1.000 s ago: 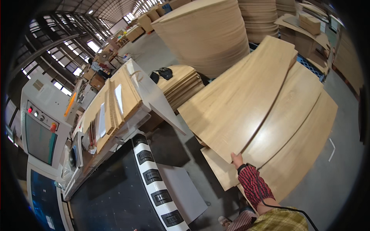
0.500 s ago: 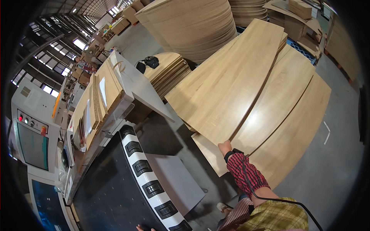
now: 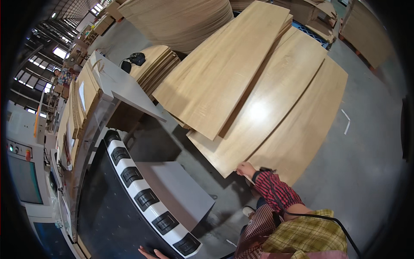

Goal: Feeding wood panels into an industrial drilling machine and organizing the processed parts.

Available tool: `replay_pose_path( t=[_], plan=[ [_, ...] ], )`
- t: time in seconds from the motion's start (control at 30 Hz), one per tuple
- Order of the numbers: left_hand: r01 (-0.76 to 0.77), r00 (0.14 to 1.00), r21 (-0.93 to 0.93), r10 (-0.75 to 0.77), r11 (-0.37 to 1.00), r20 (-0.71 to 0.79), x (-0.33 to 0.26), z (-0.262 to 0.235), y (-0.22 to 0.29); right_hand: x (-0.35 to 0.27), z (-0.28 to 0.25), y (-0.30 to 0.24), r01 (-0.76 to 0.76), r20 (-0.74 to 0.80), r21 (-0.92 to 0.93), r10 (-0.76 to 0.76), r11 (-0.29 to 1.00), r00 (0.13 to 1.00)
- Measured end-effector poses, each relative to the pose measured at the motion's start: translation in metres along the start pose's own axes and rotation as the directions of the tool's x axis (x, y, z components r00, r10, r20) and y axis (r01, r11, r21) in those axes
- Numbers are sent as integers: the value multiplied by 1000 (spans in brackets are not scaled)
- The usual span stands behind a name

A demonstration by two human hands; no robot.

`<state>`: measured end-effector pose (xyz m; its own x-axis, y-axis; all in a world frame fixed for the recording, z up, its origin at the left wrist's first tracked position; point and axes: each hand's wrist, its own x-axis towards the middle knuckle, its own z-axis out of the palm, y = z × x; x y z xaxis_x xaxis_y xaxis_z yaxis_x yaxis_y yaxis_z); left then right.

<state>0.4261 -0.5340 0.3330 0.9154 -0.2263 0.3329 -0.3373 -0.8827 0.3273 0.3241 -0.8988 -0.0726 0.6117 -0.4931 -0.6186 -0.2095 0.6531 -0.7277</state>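
My right hand [image 3: 246, 169], in a red-and-black checked sleeve, has its fingers closed at the near corner of the middle wood-coloured board [image 3: 263, 99]. How far the fingers reach under the edge is hidden. On its left lies another long board [image 3: 224, 69], overlapping it and offset from its near end. A board with a curved outer edge [image 3: 310, 116] lies to the right. At the lower edge, my left hand [image 3: 152, 254] shows only its fingers, stretched out over the black table surface [image 3: 116, 207] and holding nothing.
Black rollers in a white strip [image 3: 146, 198] line the table's edge. A grey panel [image 3: 181, 190] stands beyond it. Machine controls [image 3: 21, 151] are at far left. Tall stacks of curved boards [image 3: 181, 21] stand behind, and a black bag [image 3: 137, 59] rests on a lower stack [image 3: 153, 64].
My right hand has moved from the left board's near corner to the middle board's. The left board has shifted slightly left. The view has swung, moving the scene left and up.
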Motion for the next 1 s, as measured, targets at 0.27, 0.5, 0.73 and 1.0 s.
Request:
replay_pose_path(
  t=[0.27,0.5,0.73,1.0],
  plan=[
    [-104,991,-150,89,983,-105,-10,-6,-8,-157,-80,149,-423,-239,7,412,906,879],
    [-254,967,-249,249,935,-53,-26,-3,-26,-157,-35,126,-293,-135,-47,285,955,949],
    [-216,975,-147,205,965,-81,-25,-7,-6,-45,35,-24,158,-96,-868,-469,472,878],
    [-107,994,-16,107,994,2,-18,-4,7,63,110,-163,329,244,-944,-730,-27,639]
  ],
)
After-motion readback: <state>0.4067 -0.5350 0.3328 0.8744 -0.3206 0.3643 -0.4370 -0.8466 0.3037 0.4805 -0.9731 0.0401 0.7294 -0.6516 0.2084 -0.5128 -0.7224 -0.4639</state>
